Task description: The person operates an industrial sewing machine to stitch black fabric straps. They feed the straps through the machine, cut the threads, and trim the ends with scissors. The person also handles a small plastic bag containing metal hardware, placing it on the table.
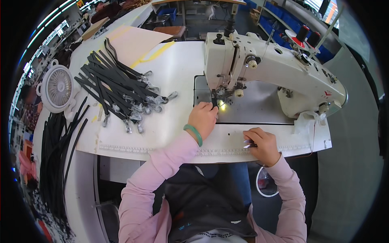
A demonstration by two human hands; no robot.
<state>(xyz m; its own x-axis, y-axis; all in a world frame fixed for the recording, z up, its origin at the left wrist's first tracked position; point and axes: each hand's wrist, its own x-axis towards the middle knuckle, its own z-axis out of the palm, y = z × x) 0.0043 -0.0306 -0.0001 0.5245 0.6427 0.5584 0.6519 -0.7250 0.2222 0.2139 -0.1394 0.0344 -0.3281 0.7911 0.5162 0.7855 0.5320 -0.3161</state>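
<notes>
My left hand, with a green bangle at its wrist, is beside the needle area of a white sewing machine. Its fingers press a short dark piece, apparently the end of a black strap, at the presser foot, where a small lamp glows. Most of that strap is hidden by the hand. Over the table's front edge, my right hand is curled round a small tool with two pale metal tips, which looks like thread snips. A pile of black straps with plastic-wrapped metal clasps lies left of the machine.
Left of the pile stands a round white fan. Long black strips hang over the table's left side. A ruler strip runs along the front edge. Thread spools stand behind the machine, and pale cardboard lies at the back.
</notes>
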